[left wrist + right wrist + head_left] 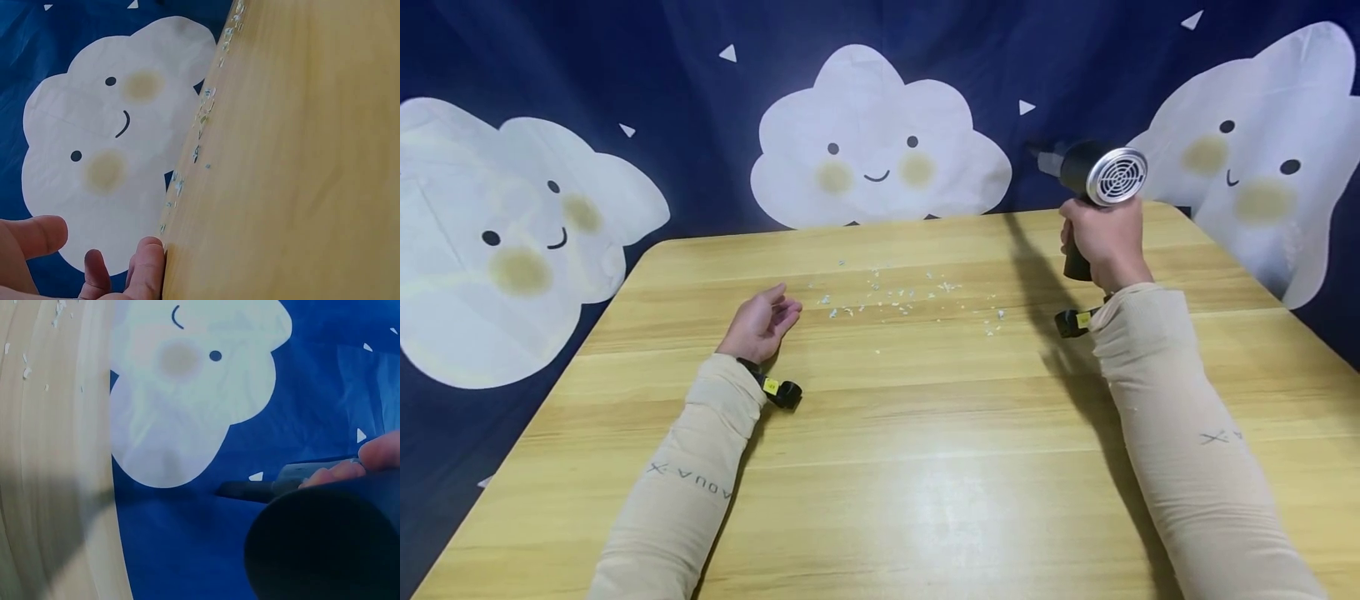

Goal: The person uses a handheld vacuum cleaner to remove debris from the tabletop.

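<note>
My right hand (1112, 237) grips the black handle of a pistol-shaped handheld vacuum (1084, 171), raised over the far right of the table. Its round silver grille faces back, and a translucent front part with a narrow dark nozzle points away to the left. In the right wrist view, the dark body of the vacuum (319, 544) hides most of the hand. My left hand (758, 323) lies by the tabletop at left, palm inward and fingers loosely bent, holding nothing. Small white and pale blue scraps (901, 300) lie scattered between the hands.
The wooden table (880, 500) ends at a rounded far edge against a dark blue curtain (692, 150) printed with smiling clouds. Each wrist carries a small black camera, one on the left wrist (786, 395) and one on the right wrist (1070, 323).
</note>
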### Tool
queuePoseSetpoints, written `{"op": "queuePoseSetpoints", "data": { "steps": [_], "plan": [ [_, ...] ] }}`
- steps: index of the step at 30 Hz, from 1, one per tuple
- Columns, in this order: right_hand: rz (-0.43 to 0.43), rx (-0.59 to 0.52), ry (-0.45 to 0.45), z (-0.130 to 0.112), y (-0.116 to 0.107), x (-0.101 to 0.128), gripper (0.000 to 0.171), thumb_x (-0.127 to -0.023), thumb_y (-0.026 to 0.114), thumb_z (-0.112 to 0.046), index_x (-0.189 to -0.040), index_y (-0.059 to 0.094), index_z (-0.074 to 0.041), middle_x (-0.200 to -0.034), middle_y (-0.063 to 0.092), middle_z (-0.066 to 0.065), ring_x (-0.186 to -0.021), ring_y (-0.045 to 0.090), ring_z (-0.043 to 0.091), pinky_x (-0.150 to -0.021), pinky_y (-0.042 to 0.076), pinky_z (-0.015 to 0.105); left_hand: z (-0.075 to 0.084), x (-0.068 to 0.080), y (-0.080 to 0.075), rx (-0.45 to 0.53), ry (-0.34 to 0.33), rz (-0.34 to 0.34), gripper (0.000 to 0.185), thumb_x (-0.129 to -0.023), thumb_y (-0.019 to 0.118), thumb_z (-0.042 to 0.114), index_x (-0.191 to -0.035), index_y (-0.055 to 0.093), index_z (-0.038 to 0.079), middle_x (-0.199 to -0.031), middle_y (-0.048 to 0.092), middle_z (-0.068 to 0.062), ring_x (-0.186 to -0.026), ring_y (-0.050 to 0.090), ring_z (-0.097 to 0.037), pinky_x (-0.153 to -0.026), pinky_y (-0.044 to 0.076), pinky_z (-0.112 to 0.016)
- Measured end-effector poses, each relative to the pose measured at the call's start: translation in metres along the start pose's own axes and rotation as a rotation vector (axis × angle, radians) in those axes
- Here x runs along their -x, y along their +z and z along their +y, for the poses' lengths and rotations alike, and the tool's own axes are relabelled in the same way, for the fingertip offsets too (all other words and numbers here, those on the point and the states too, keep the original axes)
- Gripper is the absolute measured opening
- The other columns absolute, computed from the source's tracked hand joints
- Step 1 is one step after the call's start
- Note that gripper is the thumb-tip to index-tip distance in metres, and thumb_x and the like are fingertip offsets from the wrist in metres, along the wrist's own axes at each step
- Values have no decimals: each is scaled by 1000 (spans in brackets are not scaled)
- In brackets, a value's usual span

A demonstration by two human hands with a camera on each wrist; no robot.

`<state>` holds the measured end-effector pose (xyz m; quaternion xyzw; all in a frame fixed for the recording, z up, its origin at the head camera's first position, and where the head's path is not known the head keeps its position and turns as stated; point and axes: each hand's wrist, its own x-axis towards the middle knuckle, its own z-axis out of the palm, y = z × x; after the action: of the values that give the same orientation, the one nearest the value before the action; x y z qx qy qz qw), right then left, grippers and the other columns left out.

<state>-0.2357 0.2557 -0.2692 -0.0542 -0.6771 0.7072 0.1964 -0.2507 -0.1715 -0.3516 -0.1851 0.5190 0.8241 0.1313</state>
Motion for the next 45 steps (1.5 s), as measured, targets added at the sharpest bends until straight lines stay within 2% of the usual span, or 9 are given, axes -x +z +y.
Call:
{"op": "queuePoseSetpoints", "data": {
  "steps": [5, 16, 26, 37, 45],
  "plan": [
    [-33, 11, 32, -4, -3, 1, 24, -82, 57, 5, -101, 47, -5, -59, 54, 8, -41, 50, 18, -41, 45, 28, 0, 1, -1, 12, -1, 5, 25, -102, 50, 20, -120, 44, 3, -109, 50, -8, -101, 52, -16, -102, 38, -23],
    [-99, 31, 190, -16, -20, 6, 27, -86, 61, 1, -106, 43, -6, -61, 54, 9, -44, 51, 20, -43, 48, 30, 0, 1, 5, -31, 6, 6, 27, -102, 50, 21, -120, 45, 2, -108, 51, -9, -99, 54, -15, -100, 40, -22],
    [-224, 47, 223, -24, -18, 7, 32, -88, 67, -6, -109, 44, -8, -66, 52, 8, -45, 51, 20, -42, 47, 31, 1, 3, 0, -9, -1, 6, 29, -101, 53, 22, -122, 46, 2, -105, 53, -8, -99, 55, -15, -99, 40, -21],
    [-310, -3, 309, -30, -27, 11, 37, -89, 70, -10, -111, 41, -7, -65, 50, 9, -48, 51, 20, -44, 48, 31, 1, 2, -1, -18, -6, 5, 25, -101, 51, 20, -118, 46, 2, -104, 54, -7, -98, 56, -15, -98, 41, -21],
    [-379, -82, 411, -41, -28, 13, 43, -91, 69, -25, -117, 39, -10, -65, 52, 11, -50, 56, 22, -47, 51, 33, 1, 2, -1, -13, -10, -5, 28, -101, 51, 21, -122, 45, 2, -105, 52, -7, -99, 55, -14, -99, 40, -21]
  ]
}}
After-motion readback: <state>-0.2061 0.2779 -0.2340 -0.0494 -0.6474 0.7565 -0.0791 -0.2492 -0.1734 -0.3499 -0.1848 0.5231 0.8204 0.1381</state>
